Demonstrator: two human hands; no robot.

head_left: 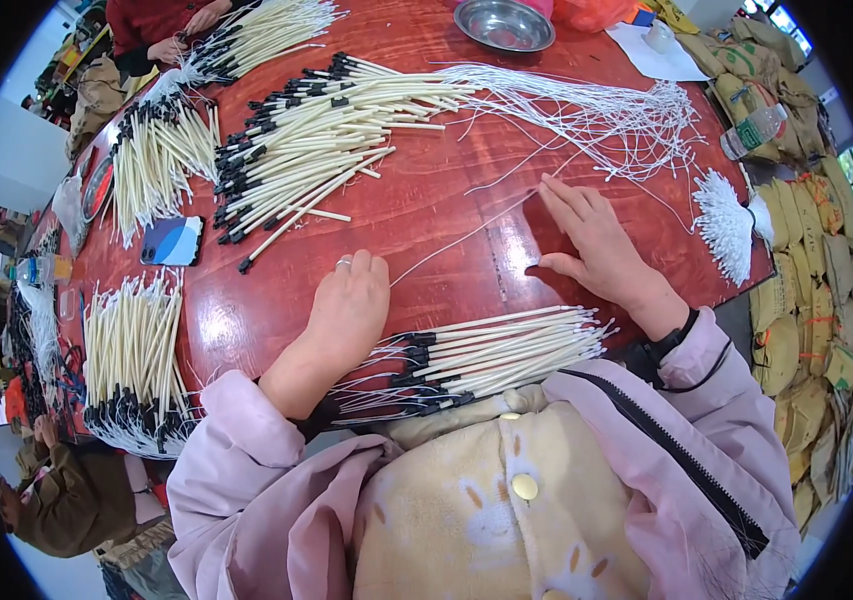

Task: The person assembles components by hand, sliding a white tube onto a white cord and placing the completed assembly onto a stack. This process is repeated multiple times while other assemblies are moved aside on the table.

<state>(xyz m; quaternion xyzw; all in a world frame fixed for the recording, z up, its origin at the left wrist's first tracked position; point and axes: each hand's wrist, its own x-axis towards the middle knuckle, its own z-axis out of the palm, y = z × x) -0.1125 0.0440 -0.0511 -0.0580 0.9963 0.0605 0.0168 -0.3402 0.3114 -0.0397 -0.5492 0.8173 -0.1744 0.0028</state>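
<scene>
My left hand [349, 300], with a ring on one finger, is closed with its fingers curled over one end of a thin white cord [462, 238]. The cord runs up and right across the red table toward my right hand [589, 238]. That hand is open, its fingers stretched out and its thumb apart, with the fingertips by the cord; whether they touch it I cannot tell. Beyond it spreads a loose heap of white cords [587, 115]. Between my body and my hands lies a bundle of cream tubes with black end pieces [507, 350], cords threaded out of their ends.
A pile of cream tubes with black ends [337, 120] lies ahead, with more bundles [135, 340] at left. A phone [173, 241], a metal bowl [505, 25], a tied white cord bunch [725, 228] and a plastic bottle [755, 132] are around. Other people [77, 490] sit nearby.
</scene>
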